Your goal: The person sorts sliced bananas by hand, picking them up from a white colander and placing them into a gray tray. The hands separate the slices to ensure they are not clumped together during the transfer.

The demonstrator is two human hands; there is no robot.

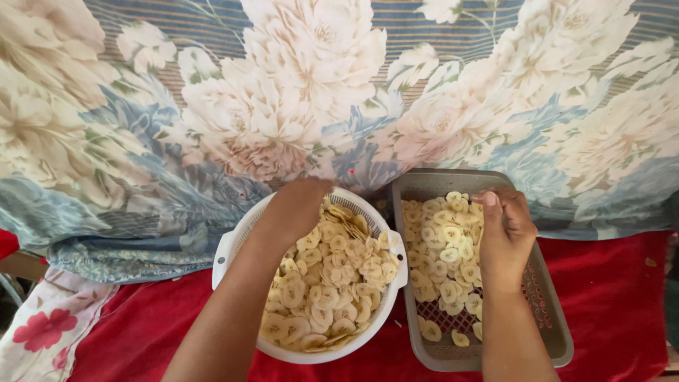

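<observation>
**Hands over two loads of banana slices**

Forearms reach up from the near edge across a red cloth (608, 304). The left hand (296, 211) rests palm-down in a round white colander (230, 251) heaped with pale banana slices (332, 283); whether its fingers grip any cannot be told. Just beside it, the right hand (506, 237) hovers over a grey perforated tray (544, 311), fingers curled narrow, pinched together at the tips above a single layer of slices (442, 247). Beyond both containers lies a floral sheet (339, 85), cream blooms on blue.
</observation>
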